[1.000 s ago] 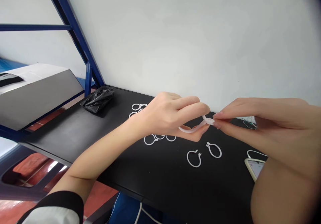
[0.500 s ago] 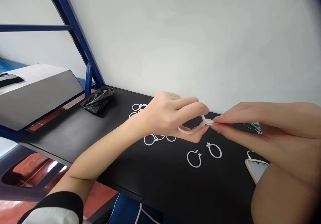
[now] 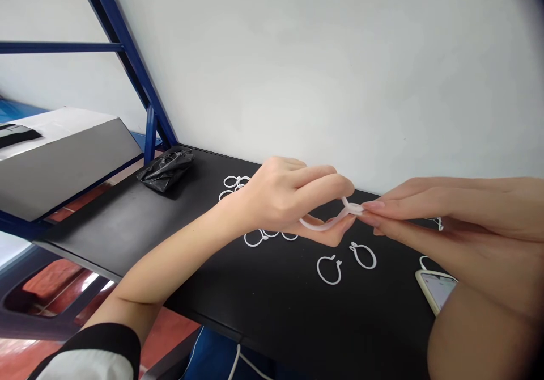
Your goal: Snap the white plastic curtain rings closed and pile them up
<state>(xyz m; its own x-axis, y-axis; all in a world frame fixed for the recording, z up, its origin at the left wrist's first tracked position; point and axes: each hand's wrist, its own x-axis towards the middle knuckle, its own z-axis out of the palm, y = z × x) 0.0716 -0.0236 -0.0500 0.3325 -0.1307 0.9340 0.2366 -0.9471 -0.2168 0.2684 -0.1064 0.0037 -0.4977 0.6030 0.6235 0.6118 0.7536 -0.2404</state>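
Above a black table (image 3: pixel 140 227), my left hand (image 3: pixel 293 198) is curled round a white plastic ring (image 3: pixel 327 221), gripping it between thumb and fingers. My right hand (image 3: pixel 446 221) comes in from the right and pinches the ring's clasp end with its fingertips. Both hands hover over the tabletop, and most of the ring is hidden inside my left hand. Two more white rings (image 3: pixel 329 269) lie just below the hands. Others sit beneath my left palm (image 3: pixel 255 237) and farther back (image 3: pixel 233 182).
A crumpled black plastic bag (image 3: pixel 166 169) lies at the table's back left corner. A phone (image 3: pixel 437 289) with a white cable rests at the right edge. A blue metal frame (image 3: pixel 127 57) and a grey slanted panel (image 3: pixel 55 164) stand on the left; a white wall is behind.
My right hand has dropped slightly and shifted a little to the right, still pinching the ring's end. The left hand has barely moved.
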